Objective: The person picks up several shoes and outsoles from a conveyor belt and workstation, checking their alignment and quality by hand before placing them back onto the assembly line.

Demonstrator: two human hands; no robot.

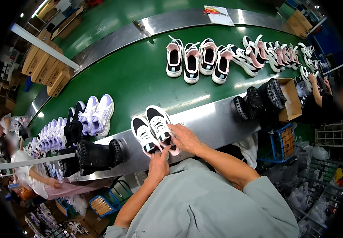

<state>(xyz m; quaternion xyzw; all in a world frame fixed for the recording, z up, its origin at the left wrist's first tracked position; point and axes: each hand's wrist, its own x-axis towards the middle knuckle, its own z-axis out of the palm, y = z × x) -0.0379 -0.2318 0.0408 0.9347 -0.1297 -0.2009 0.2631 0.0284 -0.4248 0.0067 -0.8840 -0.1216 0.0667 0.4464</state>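
Observation:
Two black and white sneakers stand side by side on the metal ledge right in front of me, toes pointing away. My left hand [158,167] grips the heel end of the left sneaker [141,132], its fingers closed near the collar. The right sneaker [159,122] is held by my right hand [185,139], with fingers bent over its outer side and collar. Part of each heel is hidden behind my fingers. Both sneakers have white laces and white soles; a pink lining shows at the right one's heel.
A green conveyor belt [139,75] carries several black, white and pink sneakers [192,59] and lilac ones [102,113]. Black boots [94,156] stand on the ledge at left, more [254,99] at right by an open carton [289,99]. Co-workers are at both sides.

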